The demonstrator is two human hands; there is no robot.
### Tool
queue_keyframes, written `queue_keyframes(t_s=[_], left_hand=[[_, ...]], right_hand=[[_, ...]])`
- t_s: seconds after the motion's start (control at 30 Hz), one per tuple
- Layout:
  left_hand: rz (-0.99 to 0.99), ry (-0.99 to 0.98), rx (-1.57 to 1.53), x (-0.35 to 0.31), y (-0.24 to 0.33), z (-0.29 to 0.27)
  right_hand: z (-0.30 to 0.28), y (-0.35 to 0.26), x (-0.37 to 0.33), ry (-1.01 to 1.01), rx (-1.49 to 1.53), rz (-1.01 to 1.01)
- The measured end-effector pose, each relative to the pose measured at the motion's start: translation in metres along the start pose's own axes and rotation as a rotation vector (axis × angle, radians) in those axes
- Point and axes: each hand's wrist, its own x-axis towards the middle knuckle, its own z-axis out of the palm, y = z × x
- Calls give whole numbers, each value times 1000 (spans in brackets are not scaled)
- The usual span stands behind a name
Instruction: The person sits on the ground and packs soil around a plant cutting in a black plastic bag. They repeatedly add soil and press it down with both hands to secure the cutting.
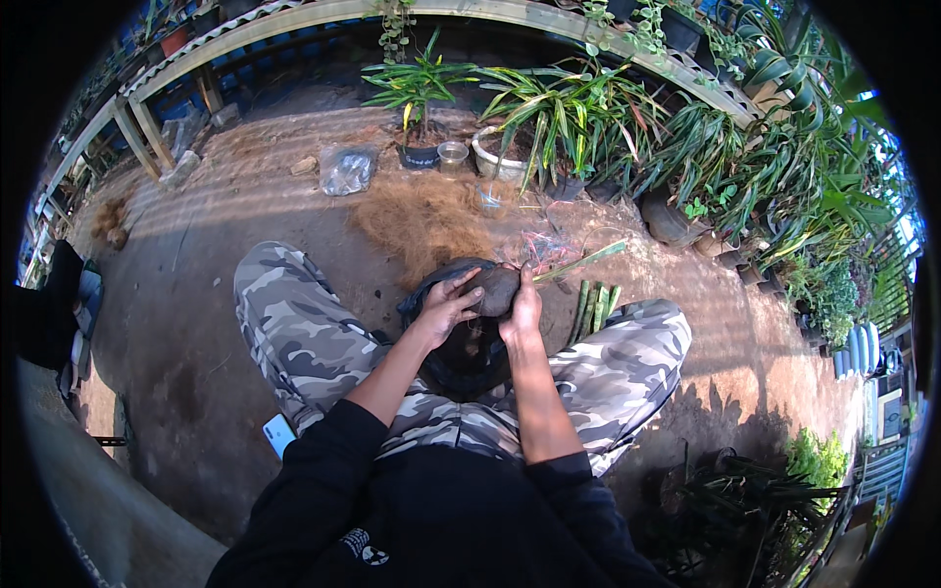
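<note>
Between my two hands is a dark brown ball of soil [497,291], held over a black basin [469,365] that sits between my legs. My left hand [452,303] is curved round the ball's left side, fingers pressed to its top. The right hand [522,308] grips it from the right, thumb and fingers toward the far side. A long green leaf [585,259] sticks out to the right just beyond my right hand; whether it joins the ball is hidden. Dark, wet-looking matter shows inside the basin.
Loose brown fibre [417,220] lies beyond the basin, with tangled coloured strings [545,249] right of it. Several cut green stems [595,306] lie by my right knee. Further off stand a clear cup [453,154], a plastic bag [348,171] and potted plants [420,155]. A phone [278,434] rests by my left thigh.
</note>
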Motion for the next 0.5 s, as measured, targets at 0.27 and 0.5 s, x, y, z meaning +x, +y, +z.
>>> queue_keyframes(t_s=[0.27, 0.5], left_hand=[[55, 58, 72, -1, -3, 6], [-89, 351, -305, 7, -9, 0]], right_hand=[[2, 0, -2, 47, -18, 21], [18, 18, -10, -83, -726, -327]])
